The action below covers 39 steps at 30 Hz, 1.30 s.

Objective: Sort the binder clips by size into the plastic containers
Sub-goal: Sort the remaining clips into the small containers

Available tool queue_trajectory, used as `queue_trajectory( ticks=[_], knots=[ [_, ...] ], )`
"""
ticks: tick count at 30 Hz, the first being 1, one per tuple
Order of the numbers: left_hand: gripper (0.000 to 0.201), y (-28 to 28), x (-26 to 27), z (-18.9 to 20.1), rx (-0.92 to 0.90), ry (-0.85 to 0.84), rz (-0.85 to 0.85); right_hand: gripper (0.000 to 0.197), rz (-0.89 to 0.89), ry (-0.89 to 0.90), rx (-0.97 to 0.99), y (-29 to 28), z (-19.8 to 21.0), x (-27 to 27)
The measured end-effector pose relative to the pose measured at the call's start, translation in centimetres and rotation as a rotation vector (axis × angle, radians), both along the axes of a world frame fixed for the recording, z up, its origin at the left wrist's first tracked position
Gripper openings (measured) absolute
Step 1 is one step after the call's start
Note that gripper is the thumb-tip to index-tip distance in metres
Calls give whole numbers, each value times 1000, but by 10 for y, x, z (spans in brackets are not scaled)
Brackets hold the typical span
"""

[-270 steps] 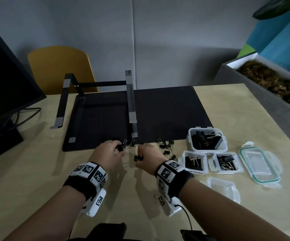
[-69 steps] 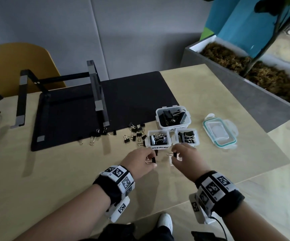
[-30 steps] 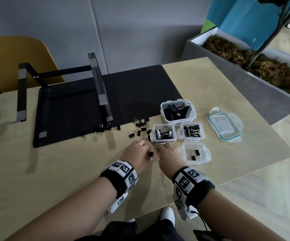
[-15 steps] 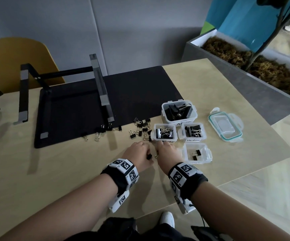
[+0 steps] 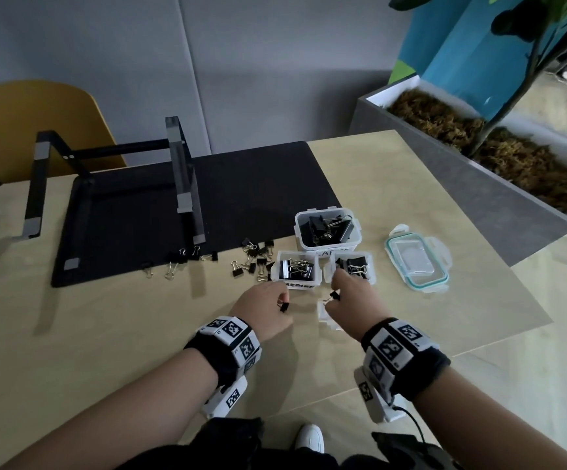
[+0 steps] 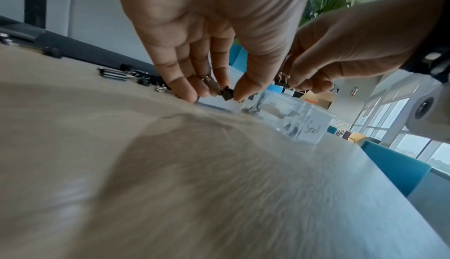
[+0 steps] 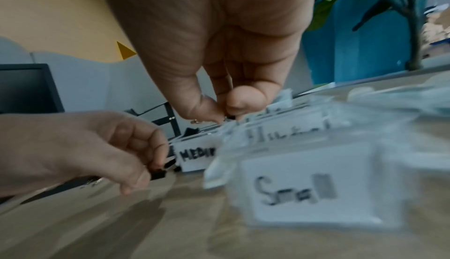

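Note:
My left hand [image 5: 282,301] pinches a small black binder clip [image 6: 227,94] between thumb and fingers, just above the table in front of the box labelled medium [image 5: 297,270]. My right hand [image 5: 333,297] pinches another small clip [image 5: 334,294] over the clear box labelled Small [image 7: 304,186], which it mostly hides in the head view. A second medium box [image 5: 353,266] and the large box [image 5: 326,228] behind it hold bigger black clips. Several loose small clips [image 5: 253,262] lie left of the boxes.
A few more clips [image 5: 180,262] lie at the front edge of the black mat [image 5: 241,184], by the foot of a laptop stand [image 5: 183,178]. A teal-rimmed lid [image 5: 416,262] lies right of the boxes. A grey planter [image 5: 479,184] borders the table's right side.
Both hands were down together in front of the medium box. They have lifted and parted, each with a small clip, and the right hand has moved right over the Small box.

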<state>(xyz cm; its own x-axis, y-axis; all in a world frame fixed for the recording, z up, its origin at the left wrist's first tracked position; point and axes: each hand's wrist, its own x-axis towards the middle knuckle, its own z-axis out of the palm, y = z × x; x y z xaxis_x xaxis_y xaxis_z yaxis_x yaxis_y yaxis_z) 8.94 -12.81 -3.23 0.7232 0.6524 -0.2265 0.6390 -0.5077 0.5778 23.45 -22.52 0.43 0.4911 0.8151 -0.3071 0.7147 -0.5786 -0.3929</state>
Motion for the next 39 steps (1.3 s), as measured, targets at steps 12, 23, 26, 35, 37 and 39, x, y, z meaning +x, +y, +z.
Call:
queue_trajectory(
  ticks=[12, 23, 26, 35, 37, 39],
  knots=[
    [28, -36, 50, 16, 86, -290, -60, 81, 173, 67, -11, -45, -2, 44],
    [26, -21, 40, 5, 136, -301, -48, 72, 200, 46, -37, -38, -10, 42],
    [14, 3, 18, -3, 184, -245, 85, 71, 198, 45, -37, -37, -10, 43],
    [27, 46, 4, -29, 117, -1, 287, 74, 199, 15, -71, -24, -6, 36],
    [32, 47, 7, -33, 106, 29, 234, 75, 207, -4, -94, -21, -4, 35],
    [31, 47, 9, -36, 100, 46, 224, 76, 221, -28, -124, -18, -3, 34]
  ],
)
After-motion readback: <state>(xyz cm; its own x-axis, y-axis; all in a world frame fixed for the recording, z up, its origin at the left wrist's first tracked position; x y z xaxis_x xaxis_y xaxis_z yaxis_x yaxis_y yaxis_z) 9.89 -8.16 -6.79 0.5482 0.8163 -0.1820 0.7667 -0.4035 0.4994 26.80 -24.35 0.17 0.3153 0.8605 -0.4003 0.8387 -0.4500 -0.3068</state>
